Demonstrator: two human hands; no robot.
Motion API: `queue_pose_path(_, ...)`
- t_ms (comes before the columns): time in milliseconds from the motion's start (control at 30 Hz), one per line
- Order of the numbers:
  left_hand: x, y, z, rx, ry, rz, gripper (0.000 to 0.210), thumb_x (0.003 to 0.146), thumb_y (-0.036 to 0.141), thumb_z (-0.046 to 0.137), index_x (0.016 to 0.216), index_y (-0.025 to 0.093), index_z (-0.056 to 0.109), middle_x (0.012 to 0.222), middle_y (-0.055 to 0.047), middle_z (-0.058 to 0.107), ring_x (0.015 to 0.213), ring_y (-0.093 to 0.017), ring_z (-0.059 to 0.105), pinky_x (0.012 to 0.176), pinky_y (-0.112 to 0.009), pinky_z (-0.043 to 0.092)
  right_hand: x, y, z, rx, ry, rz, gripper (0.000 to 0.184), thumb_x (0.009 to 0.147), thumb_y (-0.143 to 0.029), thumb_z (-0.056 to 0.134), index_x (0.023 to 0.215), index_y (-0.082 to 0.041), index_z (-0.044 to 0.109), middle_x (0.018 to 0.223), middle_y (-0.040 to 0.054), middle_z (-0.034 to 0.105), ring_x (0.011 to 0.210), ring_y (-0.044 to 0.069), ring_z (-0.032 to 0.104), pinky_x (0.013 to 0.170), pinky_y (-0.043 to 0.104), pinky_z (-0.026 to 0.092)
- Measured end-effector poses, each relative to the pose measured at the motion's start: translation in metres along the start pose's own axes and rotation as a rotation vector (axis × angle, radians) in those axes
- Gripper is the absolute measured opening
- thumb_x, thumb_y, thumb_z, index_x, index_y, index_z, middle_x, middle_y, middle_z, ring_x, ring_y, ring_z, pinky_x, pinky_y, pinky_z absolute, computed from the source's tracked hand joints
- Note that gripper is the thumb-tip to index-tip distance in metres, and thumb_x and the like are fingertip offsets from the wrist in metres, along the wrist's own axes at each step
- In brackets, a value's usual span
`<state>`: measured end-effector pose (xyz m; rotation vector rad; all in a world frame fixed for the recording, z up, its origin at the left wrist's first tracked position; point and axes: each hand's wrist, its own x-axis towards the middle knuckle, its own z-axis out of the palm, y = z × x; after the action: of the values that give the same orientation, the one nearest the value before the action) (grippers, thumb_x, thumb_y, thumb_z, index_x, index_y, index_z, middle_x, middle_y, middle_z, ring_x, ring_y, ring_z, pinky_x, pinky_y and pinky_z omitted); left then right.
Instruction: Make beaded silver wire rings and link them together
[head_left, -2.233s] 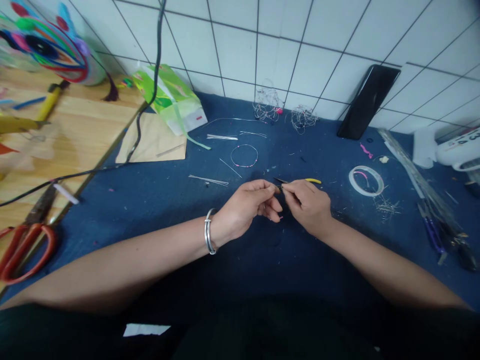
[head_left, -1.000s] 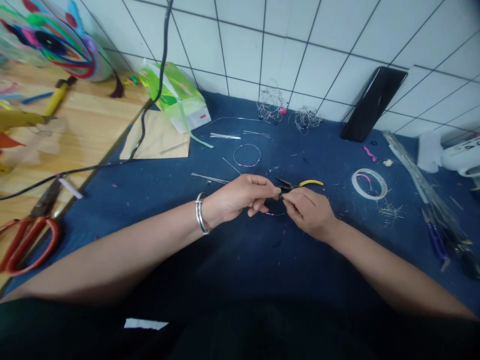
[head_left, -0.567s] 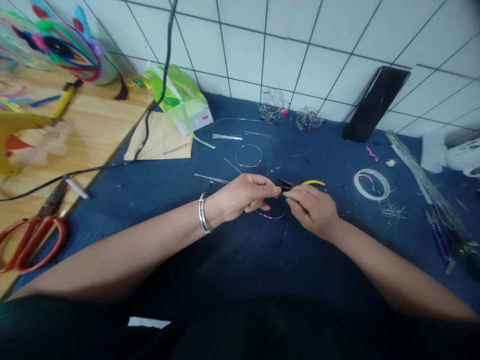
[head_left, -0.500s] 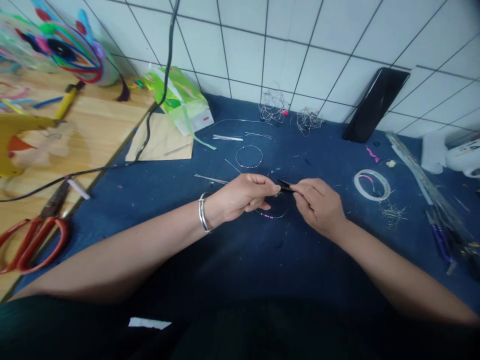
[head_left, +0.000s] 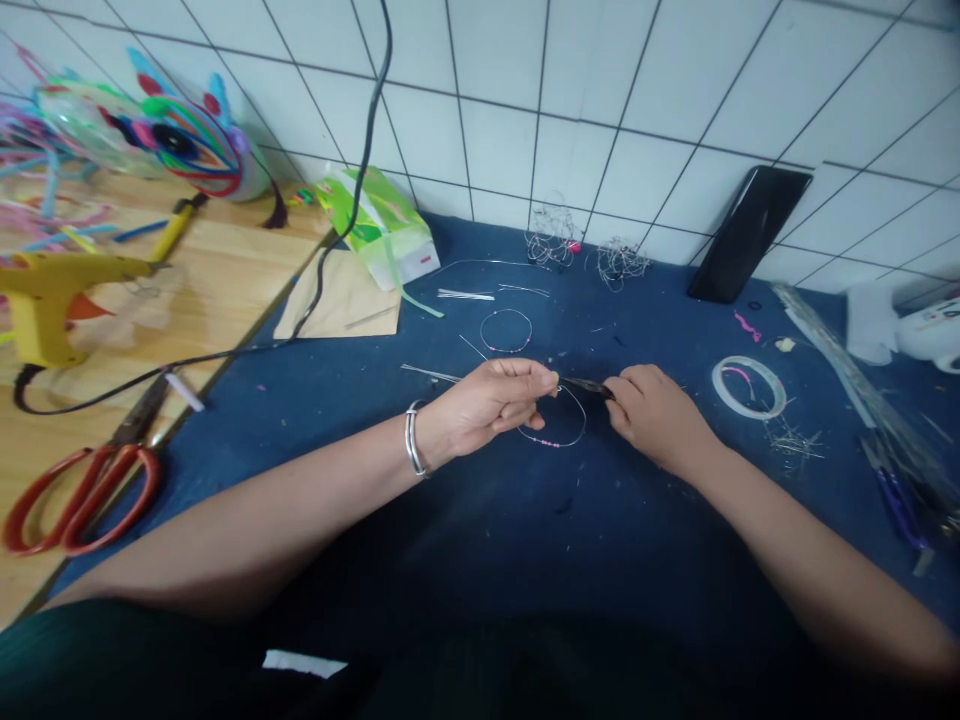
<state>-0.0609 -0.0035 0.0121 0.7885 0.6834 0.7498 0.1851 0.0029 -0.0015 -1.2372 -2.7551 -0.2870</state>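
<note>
My left hand (head_left: pixel 491 408) is closed in a pinch on a thin wire loop (head_left: pixel 551 444), which hangs below the fingertips with several small pink beads strung along its lower part. My right hand (head_left: pixel 660 415) grips dark pliers (head_left: pixel 587 386), the handles mostly hidden in the palm. Their jaws point left and meet the wire close to my left thumb; the exact contact is too small to make out. Just beyond my left hand, another beaded wire loop (head_left: pixel 507 350) lies on the dark blue cloth (head_left: pixel 480 560).
Short wire pieces (head_left: pixel 465 295) and tangled wire (head_left: pixel 553 245) lie toward the tiled wall. A tape roll (head_left: pixel 748 388), a phone (head_left: pixel 750 235) and blue-handled pliers (head_left: pixel 896 490) are rightward. Red-handled scissors (head_left: pixel 112 500), a yellow glue gun (head_left: pixel 52 300) and a black cord (head_left: pixel 367 140) occupy the left.
My right hand has drawn slightly right, away from my left hand, and more of the pliers shows. Their jaws, spread before, now look together. The view has tilted up a little.
</note>
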Motion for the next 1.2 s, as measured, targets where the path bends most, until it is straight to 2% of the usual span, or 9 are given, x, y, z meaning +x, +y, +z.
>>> queue_pose_path(100,0.000,0.000,0.002,-0.032,-0.013,0.013,0.014,0.083,0.027,0.061,0.075,0.016,0.063,0.038,0.010,0.033,0.034,-0.003,0.028,0.063,-0.024,0.049,-0.001,-0.001,-0.002,0.059,0.131,0.014,0.023,0.087,-0.034,0.048,0.094,-0.014,0.056,0.091,0.0103,0.053,0.083,0.020,0.046,0.072,0.033,0.039)
queue_pose_path(233,-0.002,0.000,0.007,-0.089,-0.023,0.031,0.015,0.085,0.026,0.058,0.075,0.016,0.061,0.038,0.011,0.031,0.033,-0.002,0.027,0.062,-0.023,0.047,-0.002,-0.005,-0.005,0.058,0.304,0.019,0.028,0.084,-0.039,0.054,0.099,-0.015,0.053,0.093,0.0096,0.052,0.086,0.021,0.047,0.073,0.035,0.040)
queue_pose_path(467,-0.005,-0.004,0.014,-0.168,-0.056,0.022,0.015,0.088,0.023,0.055,0.075,0.016,0.058,0.039,0.011,0.030,0.033,-0.002,0.026,0.062,-0.023,0.047,-0.001,-0.012,-0.005,0.028,0.405,-0.002,0.033,0.081,-0.040,0.057,0.103,-0.016,0.051,0.095,0.0095,0.051,0.090,0.022,0.049,0.075,0.036,0.040)
queue_pose_path(733,-0.005,-0.010,0.017,-0.230,-0.066,0.004,0.013,0.088,0.022,0.055,0.077,0.016,0.057,0.040,0.012,0.029,0.033,-0.002,0.025,0.061,-0.023,0.047,-0.001,-0.013,-0.005,-0.015,0.420,-0.015,0.031,0.082,-0.041,0.056,0.102,-0.018,0.050,0.093,0.0082,0.050,0.088,0.022,0.048,0.073,0.035,0.038)
queue_pose_path(933,-0.008,-0.011,0.022,-0.275,-0.069,0.005,0.013,0.088,0.022,0.053,0.078,0.016,0.057,0.040,0.011,0.028,0.033,-0.002,0.025,0.061,-0.022,0.047,-0.001,-0.016,-0.007,0.007,0.365,0.020,0.026,0.083,-0.040,0.053,0.102,-0.021,0.051,0.093,0.0084,0.050,0.087,0.022,0.045,0.074,0.036,0.036)
queue_pose_path(1200,-0.010,-0.013,0.026,-0.309,-0.052,0.003,0.009,0.087,0.021,0.054,0.081,0.017,0.058,0.041,0.012,0.028,0.033,-0.002,0.025,0.060,-0.021,0.046,-0.002,-0.017,-0.007,0.006,0.367,0.001,0.025,0.083,-0.037,0.054,0.100,-0.020,0.053,0.090,0.0087,0.050,0.083,0.021,0.044,0.073,0.036,0.037)
